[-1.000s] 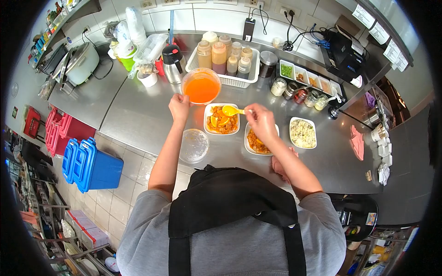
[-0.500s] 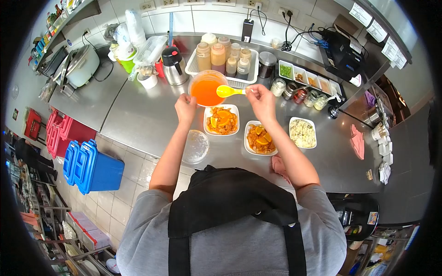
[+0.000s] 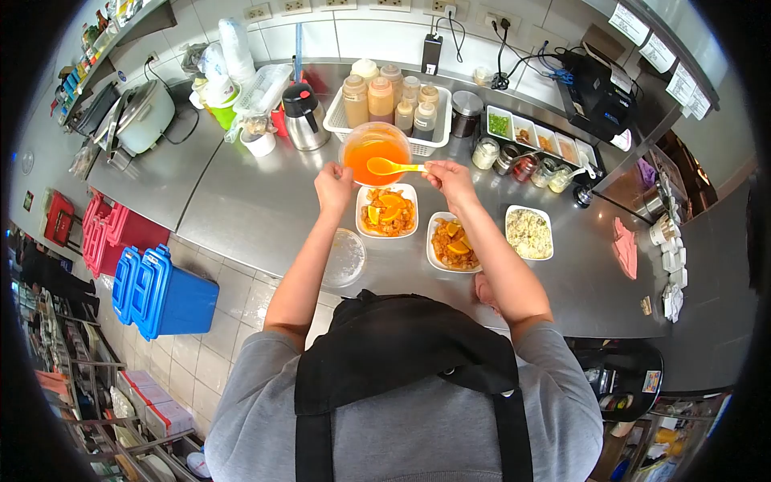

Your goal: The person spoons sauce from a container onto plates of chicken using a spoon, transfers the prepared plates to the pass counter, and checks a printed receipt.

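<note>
My left hand [image 3: 334, 186] grips the rim of a round clear tub [image 3: 376, 130] of orange sauce [image 3: 361, 153], tilted towards me. My right hand [image 3: 450, 178] is closed on the handle of a yellow spoon [image 3: 385, 166], whose bowl is over the sauce and looks filled with it. Just below the tub stands a white square bowl [image 3: 363, 222] of orange-glazed food topped with orange slices [image 3: 391, 207]. Under my right forearm is a second such bowl [image 3: 434, 255], partly covered. A white bowl of rice-like food [image 3: 528, 233] sits to the right.
A clear round lid [image 3: 344, 259] lies left of the bowls. Behind the tub, a white basket [image 3: 336, 120] holds several sauce bottles [image 3: 381, 98], beside a steel thermos [image 3: 305, 120]. Spice jars [image 3: 485, 153] and a condiment tray [image 3: 522, 132] stand right. Pink cloths [image 3: 624, 247] lie on the counter.
The spoon has moved down and left, and its bowl now looks orange with sauce. The tub has shifted slightly right and tipped more towards me, with my left hand following.
</note>
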Motion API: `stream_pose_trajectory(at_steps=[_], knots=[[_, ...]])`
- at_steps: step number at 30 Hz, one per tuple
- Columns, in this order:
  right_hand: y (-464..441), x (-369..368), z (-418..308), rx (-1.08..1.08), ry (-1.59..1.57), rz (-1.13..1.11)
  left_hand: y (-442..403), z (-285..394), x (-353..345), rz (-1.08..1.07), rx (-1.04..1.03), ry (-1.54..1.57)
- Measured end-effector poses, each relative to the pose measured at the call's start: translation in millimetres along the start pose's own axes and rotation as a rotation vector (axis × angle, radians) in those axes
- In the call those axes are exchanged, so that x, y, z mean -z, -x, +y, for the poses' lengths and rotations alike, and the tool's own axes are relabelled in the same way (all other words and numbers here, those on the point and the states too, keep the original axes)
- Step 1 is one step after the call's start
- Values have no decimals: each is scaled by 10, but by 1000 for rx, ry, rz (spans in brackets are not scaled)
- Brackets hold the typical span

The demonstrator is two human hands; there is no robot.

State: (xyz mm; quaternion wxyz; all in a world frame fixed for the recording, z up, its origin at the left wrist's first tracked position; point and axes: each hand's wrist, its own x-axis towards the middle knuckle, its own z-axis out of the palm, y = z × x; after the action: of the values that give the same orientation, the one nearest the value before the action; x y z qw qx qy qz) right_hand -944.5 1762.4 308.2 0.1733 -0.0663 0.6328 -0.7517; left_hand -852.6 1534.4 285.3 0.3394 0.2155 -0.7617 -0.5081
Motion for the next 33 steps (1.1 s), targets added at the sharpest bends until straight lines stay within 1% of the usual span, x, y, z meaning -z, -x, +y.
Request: stream_pose_trajectory(at_steps=[3, 5, 6, 8, 9, 12, 13, 15, 18, 21, 22, 24, 25, 27, 28, 29, 31, 32, 33], knots=[[83, 46, -88, -35, -52, -21, -46, -102, 63, 32, 42, -3], [185, 60, -172, 47, 68, -45, -65, -176, 119, 71, 19, -85], [194, 93, -134, 45, 68, -47, -69, -200, 146, 72, 21, -87], [223, 159, -27, 157, 225, -97, -68, -246, 188, 98, 30, -66], [274, 162, 9, 156, 226, -97, -68, -249, 212, 98, 32, -66], [439, 159, 100, 279, 574, -14, -53, -263, 258, 111, 38, -30], [480, 164, 92, 277, 575, -17, -53, -266, 266, 113, 50, -3], [571, 164, 2, 337, 715, 24, -54, -275, 283, 116, 64, 23], [647, 157, -150, 381, 754, 35, -54, -305, 275, 122, 29, 3], [641, 213, -147, 375, 840, 5, -77, -329, 252, 106, 32, -31], [626, 244, -133, 376, 839, 7, -70, -323, 244, 107, 32, -44], [578, 330, -89, 296, 704, 7, -60, -284, 222, 107, 32, -54], [533, 380, -84, 297, 705, 7, -55, -253, 215, 104, 51, -23], [443, 420, -145, 80, 308, -40, -49, -229, 211, 101, 71, 7], [426, 416, -201, 45, 237, -44, -53, -228, 204, 90, 42, -31], [406, 400, -248, 47, 237, -42, -56, -227, 193, 77, 12, -68], [377, 270, -348, 31, 93, -2, -5, -90, 183, 68, 19, -38], [328, 202, -337, 76, 81, 23, 25, -19, 170, 62, 27, -9], [270, 132, -302, 78, 80, 22, 39, 10, 151, 63, 25, -9]])
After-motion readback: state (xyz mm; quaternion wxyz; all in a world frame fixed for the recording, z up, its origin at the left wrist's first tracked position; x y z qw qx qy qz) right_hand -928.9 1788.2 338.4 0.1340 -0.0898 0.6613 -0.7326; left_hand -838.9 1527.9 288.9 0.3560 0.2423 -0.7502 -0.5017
